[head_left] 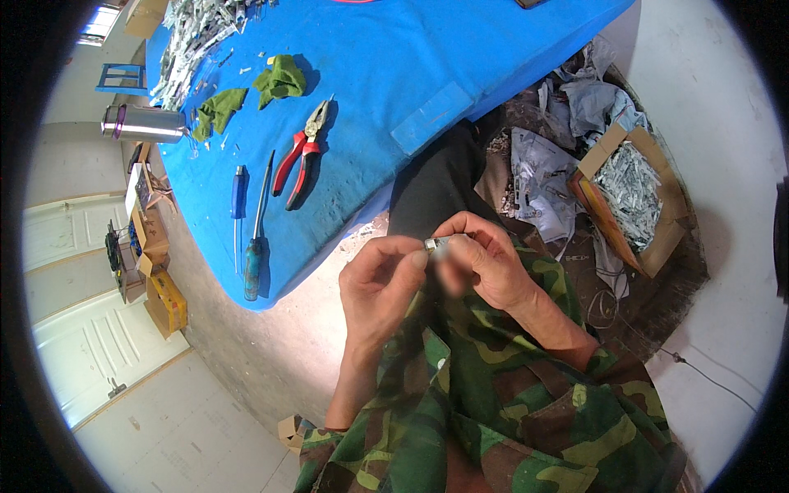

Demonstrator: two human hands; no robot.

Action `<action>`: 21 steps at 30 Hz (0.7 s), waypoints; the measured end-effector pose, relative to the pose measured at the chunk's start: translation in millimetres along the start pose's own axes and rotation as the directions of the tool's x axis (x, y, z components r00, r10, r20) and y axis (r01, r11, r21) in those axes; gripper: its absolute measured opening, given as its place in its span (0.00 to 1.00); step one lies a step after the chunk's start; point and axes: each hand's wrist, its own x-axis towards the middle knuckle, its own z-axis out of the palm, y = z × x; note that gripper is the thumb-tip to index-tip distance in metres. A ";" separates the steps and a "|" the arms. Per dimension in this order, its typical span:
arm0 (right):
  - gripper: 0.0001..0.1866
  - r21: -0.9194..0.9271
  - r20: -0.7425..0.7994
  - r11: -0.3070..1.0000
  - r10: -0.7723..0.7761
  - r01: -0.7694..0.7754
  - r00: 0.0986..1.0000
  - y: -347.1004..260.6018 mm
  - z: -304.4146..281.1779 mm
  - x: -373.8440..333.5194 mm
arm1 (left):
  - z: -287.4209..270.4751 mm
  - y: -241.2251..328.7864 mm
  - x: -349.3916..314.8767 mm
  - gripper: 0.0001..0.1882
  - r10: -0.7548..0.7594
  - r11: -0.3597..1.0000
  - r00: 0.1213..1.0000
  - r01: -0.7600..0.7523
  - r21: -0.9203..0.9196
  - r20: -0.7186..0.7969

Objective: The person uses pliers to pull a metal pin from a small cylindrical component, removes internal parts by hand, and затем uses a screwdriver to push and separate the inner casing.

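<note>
Between my two hands, above my lap, is a small silvery metal piece point(432, 243). My left hand point(378, 283) pinches one end of it between thumb and forefinger. The thumb and fingers of my right hand point(496, 264) close on its other end and cover most of it, so its exact kind cannot be made out. On the blue-covered table point(362, 90) ahead lie red-and-black pliers point(304, 154), a blue-handled screwdriver point(238, 197) and a longer screwdriver with a worn teal handle point(251, 267).
A heap of small metal pieces point(193, 45) covers the table's far left, near two green cloths point(280, 80) and a steel flask point(146, 123) on its side. To my right, a cardboard box point(675, 226) holds many similar pieces, beside plastic bags point(542, 181) and a loose wire point(707, 378).
</note>
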 end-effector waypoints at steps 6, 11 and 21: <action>0.10 0.085 -0.016 0.996 0.004 -0.003 1.000 4.7 -4.1 0.0 | 0.8 4.6 0.9 0.09 -0.030 0.999 0.999 0.031 -0.039 0.022; 0.12 0.050 -0.046 0.999 -0.017 0.019 0.999 8.1 -5.3 0.5 | 0.4 4.9 1.0 0.09 -0.022 0.998 0.999 0.024 -0.056 0.045; 0.14 -0.243 0.006 0.970 -0.007 0.008 1.000 -4.4 -4.2 2.0 | -7.3 6.8 5.0 0.09 -0.014 0.998 0.999 0.018 -0.067 0.047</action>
